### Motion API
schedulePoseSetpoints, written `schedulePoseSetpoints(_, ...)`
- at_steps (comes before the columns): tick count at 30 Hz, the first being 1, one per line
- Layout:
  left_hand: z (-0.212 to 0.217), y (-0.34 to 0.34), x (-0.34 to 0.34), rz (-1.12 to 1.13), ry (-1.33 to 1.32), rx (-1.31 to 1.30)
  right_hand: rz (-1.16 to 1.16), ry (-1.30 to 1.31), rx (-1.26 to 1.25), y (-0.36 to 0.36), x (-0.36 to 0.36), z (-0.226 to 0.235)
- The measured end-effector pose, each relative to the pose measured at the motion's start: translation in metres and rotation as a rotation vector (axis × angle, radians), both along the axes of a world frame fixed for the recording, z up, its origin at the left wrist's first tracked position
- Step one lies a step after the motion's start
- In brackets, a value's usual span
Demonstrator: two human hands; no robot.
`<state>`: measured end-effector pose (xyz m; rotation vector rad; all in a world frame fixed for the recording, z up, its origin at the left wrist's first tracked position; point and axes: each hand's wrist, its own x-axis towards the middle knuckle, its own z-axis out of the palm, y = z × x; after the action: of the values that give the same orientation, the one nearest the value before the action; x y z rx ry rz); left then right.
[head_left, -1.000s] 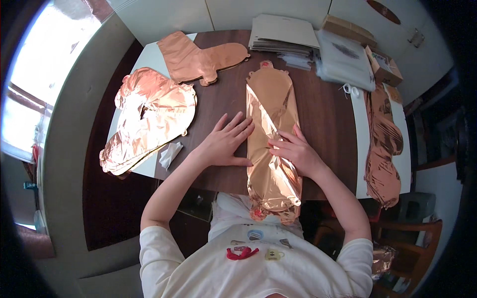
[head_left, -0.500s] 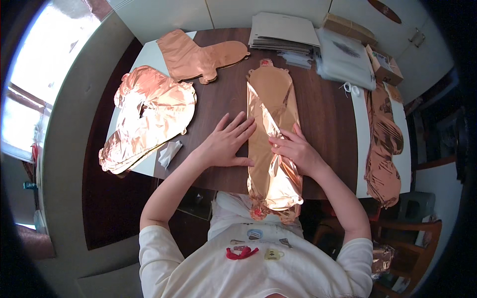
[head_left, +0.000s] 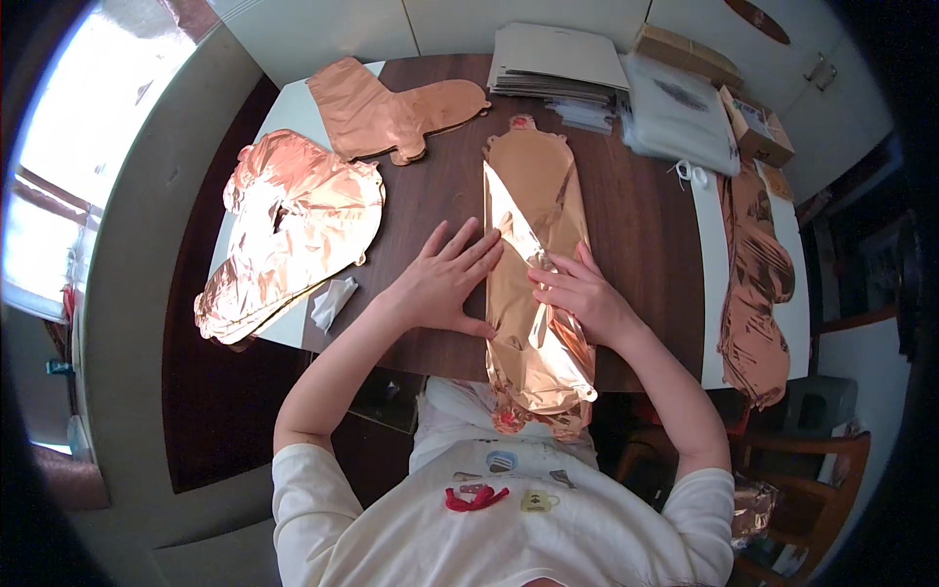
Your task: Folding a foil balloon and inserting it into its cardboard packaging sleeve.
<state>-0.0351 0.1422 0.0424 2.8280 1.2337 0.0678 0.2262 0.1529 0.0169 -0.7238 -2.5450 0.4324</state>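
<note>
A long, flat rose-gold foil balloon (head_left: 533, 181) lies lengthwise before me, folded, its near end reaching past the table's front edge. My left hand (head_left: 440, 284) rests at its left edge, fingers spread, with fingertips and thumb touching the foil. On the balloon's right side lies my right hand (head_left: 589, 301), palm down with fingers stretched out over the creased foil. Neither hand is closed around anything. Left of my left forearm sits a crumpled white tissue (head_left: 335, 303).
More flat foil balloons lie at the left (head_left: 328, 210), far left (head_left: 362, 103) and right edge (head_left: 758, 284). Along the back are a stack of pale card sheets (head_left: 559, 61), clear plastic bags (head_left: 675, 112), a small cardboard box (head_left: 758, 132) and white-handled scissors (head_left: 693, 176).
My left thumb has slid slightly toward me along the foil's left edge. The creases and glare on the balloon's near half look different. My right hand has barely moved.
</note>
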Motion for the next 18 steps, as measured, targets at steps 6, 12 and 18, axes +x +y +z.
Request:
schedulePoseSetpoints(6, 0.002, 0.001, 0.002, -0.014, 0.007, 0.0, 0.002, 0.003, 0.019, -0.001, 0.0, 0.0)
schedulePoseSetpoints(12, -0.004, 0.002, 0.012, -0.047, 0.004, 0.012, 0.002, -0.004, 0.039, 0.0, 0.0, -0.001)
schedulePoseSetpoints(18, -0.006, 0.003, 0.006, -0.034, -0.008, 0.012, 0.006, -0.001, 0.042, 0.002, 0.0, -0.003)
